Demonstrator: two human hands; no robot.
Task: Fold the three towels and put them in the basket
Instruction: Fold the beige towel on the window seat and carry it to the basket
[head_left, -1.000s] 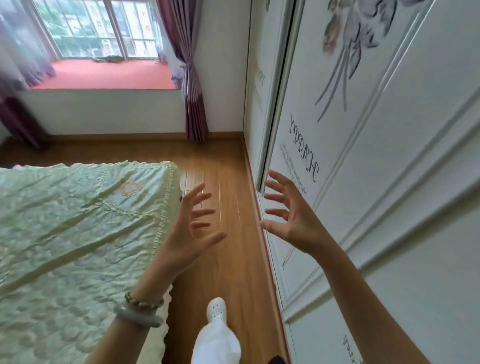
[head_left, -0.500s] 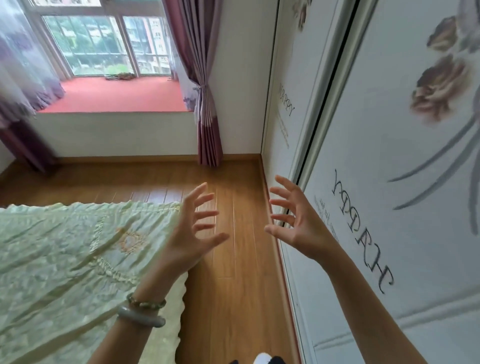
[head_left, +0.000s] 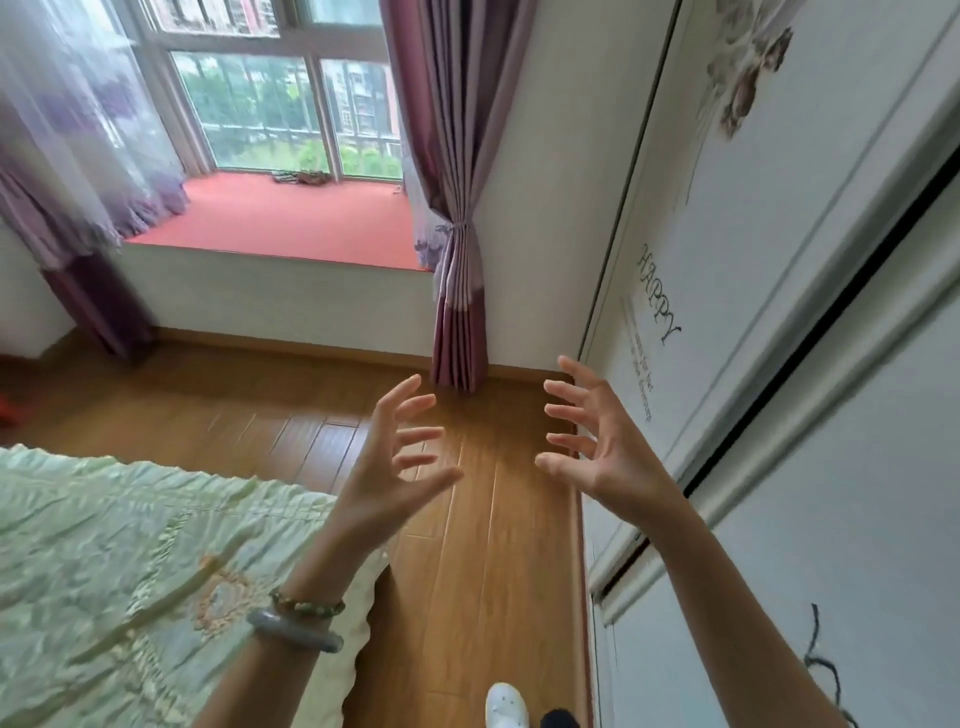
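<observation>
No towel and no basket is in view. My left hand (head_left: 387, 467) is raised in front of me over the wooden floor, fingers spread and empty, two bracelets on its wrist. My right hand (head_left: 602, 447) is held up beside it, palm facing left, fingers spread, holding nothing. The two hands are apart, about a hand's width between them.
A bed with a pale green quilted cover (head_left: 130, 571) fills the lower left. A white wardrobe with sliding doors (head_left: 779, 364) runs along the right. A strip of wooden floor (head_left: 493, 545) lies between them. Ahead are a red window seat (head_left: 291, 218) and purple curtain (head_left: 457, 260).
The view has tilted up and moved forward along the floor strip; more window and less bed show. Both hands stay raised, spread and empty.
</observation>
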